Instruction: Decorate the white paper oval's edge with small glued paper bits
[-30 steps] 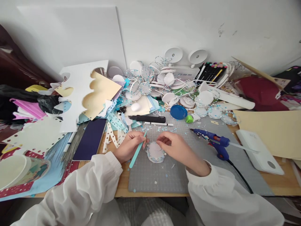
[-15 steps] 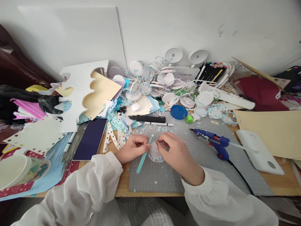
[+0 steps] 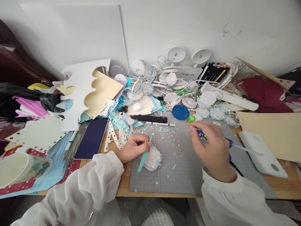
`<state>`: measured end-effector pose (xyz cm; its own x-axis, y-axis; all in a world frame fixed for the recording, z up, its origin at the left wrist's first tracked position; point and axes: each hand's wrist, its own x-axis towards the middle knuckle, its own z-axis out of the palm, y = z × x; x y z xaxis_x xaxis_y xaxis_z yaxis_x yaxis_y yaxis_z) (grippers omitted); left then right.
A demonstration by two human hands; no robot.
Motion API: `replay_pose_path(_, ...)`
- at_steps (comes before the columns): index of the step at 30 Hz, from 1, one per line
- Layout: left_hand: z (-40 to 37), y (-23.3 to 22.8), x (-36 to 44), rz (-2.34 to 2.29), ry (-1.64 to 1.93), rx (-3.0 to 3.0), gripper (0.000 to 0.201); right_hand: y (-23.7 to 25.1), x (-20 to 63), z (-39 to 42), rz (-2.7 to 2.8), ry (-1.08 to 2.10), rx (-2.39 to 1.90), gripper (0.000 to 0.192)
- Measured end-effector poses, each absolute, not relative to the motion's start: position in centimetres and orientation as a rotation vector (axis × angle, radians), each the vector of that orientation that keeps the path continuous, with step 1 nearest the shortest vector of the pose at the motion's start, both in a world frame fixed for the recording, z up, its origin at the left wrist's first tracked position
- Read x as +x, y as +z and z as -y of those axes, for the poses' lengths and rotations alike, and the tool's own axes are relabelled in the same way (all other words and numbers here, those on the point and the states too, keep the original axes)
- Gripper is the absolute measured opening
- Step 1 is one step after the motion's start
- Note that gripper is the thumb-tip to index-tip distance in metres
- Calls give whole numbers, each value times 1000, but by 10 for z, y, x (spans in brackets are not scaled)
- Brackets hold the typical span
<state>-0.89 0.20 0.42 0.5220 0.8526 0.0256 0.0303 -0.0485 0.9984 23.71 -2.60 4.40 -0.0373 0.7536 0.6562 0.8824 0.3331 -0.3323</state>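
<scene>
1. Fingers of the left hand [image 3: 133,148] are pinched around a thin teal plastic stick tool [image 3: 145,154], whose long axis runs from about 1 o'clock down to 7 o'clock.
2. Just beside this tool, at its 3 o'clock side and touching it, lies a round white paper disc with pale blue flecks on the rim [image 3: 152,158], resting on the grey gridded cutting mat [image 3: 178,169].
3. The right hand [image 3: 213,147] hovers well apart from the disc, toward 2 o'clock from it, with its fingers loosely spread and holding nothing; it is blurred.
4. Under and behind the right hand is a blue hot glue gun [image 3: 229,144], mostly hidden. Its nozzle seems to point toward 10 o'clock, though I cannot tell this for sure. I also cannot tell if the hand touches it.
5. The left hand is clearly the nearer one to the disc; the right hand is the nearer one to the glue gun.
6. At 12 o'clock from the disc lie a black marker pen [image 3: 149,119] and a round blue plastic lid [image 3: 180,112], among many white paper scraps.
</scene>
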Motion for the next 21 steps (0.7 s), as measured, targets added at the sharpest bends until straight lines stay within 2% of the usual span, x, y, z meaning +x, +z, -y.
replay_pose_path(5,-2,4,-9,-804,830,1472,35,23,264,65,1946,-243,-1385,35)
replay_pose_path(9,-2,0,-9,-812,850,1387,34,-3,286,96,1872,-353,-1450,44)
replay_pose_path(13,-4,-4,-11,-801,858,1302,36,-19,308,109,1460,-561,-1654,42)
replay_pose_path(15,-4,-6,-11,-764,838,1276,36,-23,319,106,1321,-532,-1744,43)
replay_pose_path(18,-4,-6,-11,-686,756,1278,34,-29,331,96,1474,-322,-1838,39)
replay_pose_path(21,-4,-6,-12,-654,717,1303,34,-35,333,82,1641,-279,-1972,36)
